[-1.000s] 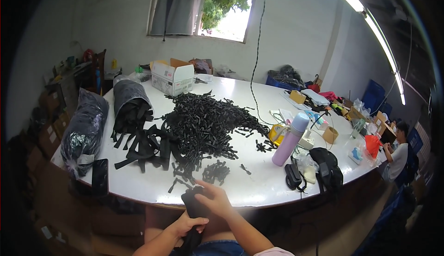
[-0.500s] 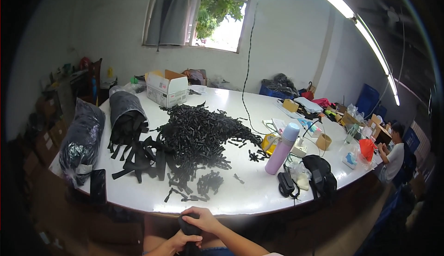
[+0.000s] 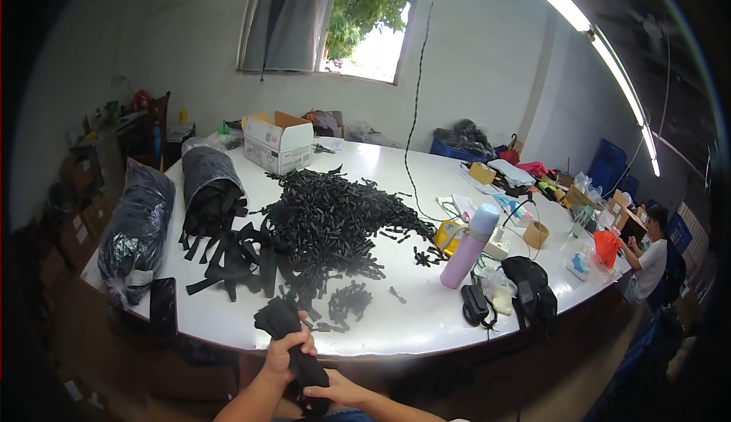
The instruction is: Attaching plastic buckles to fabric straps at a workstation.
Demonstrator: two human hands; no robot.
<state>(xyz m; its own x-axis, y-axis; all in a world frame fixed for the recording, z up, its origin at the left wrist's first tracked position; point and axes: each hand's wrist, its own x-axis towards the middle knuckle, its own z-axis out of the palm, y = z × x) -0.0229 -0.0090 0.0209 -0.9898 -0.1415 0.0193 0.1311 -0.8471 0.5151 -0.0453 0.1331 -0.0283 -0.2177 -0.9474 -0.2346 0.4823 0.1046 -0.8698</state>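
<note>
Near the table's front edge I hold a thick bundle of black fabric straps (image 3: 279, 318), tilted with its far end leaning left. My left hand (image 3: 291, 350) is wrapped round its middle. Lower down, my right hand (image 3: 335, 388) grips the same bundle near its lower end, close to my lap. Beyond the bundle lies a large heap of small black strap pieces (image 3: 327, 220) on the white table (image 3: 426, 323). Left of the heap, longer loose black straps (image 3: 236, 266) spill out of an open plastic bag (image 3: 215, 182).
A second, filled plastic bag (image 3: 137, 228) and a black phone-like slab (image 3: 163, 305) lie at the left edge. A white carton (image 3: 278, 146) stands behind the heap. To the right are a lilac bottle (image 3: 468, 248), a black pouch (image 3: 531, 289) and a tape roll (image 3: 535, 234). Another person (image 3: 651, 258) sits far right.
The bundle has come up from my lap over the table edge and now tilts left. My left hand has moved up along it, while my right hand has gone from its top to its lower part.
</note>
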